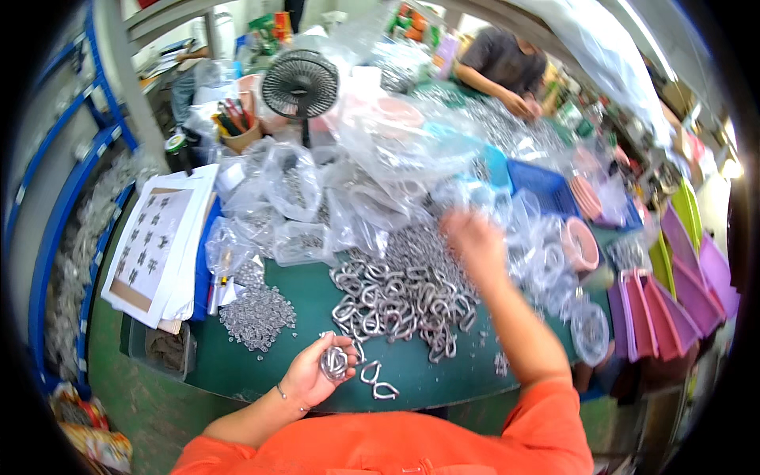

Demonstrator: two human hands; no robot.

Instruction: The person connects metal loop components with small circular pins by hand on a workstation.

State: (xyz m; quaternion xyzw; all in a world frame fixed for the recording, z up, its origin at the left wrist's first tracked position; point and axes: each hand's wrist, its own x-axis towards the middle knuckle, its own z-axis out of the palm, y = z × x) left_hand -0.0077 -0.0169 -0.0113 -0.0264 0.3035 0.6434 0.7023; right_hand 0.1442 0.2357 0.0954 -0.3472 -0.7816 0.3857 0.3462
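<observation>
My left hand (pixel 310 375), palm up near the table's front edge, has its fingers curled round several bent silver metal loops (pixel 336 362). Right beside it, two loose loops (pixel 383 389) lie on the green tabletop (pixel 317 277). A heap of similar thick loops (pixel 388 309) spreads across the middle. Behind that heap is a mound of much smaller grey metal pieces (pixel 416 249). Over the right side of this mound is my right hand (pixel 475 244), smeared by motion, so its fingers and anything in them cannot be made out. A separate pile of small metal bits (pixel 257 317) sits to the left.
Clear plastic bags (pixel 356 190) crowd the back, near a black fan (pixel 301 85). Printed sheets (pixel 162 241) lie at left. A blue basket (pixel 542 188) and clear tubs (pixel 590 332) stand right, beside pink and purple bins (pixel 653 313). Another person (pixel 507 67) works across the table.
</observation>
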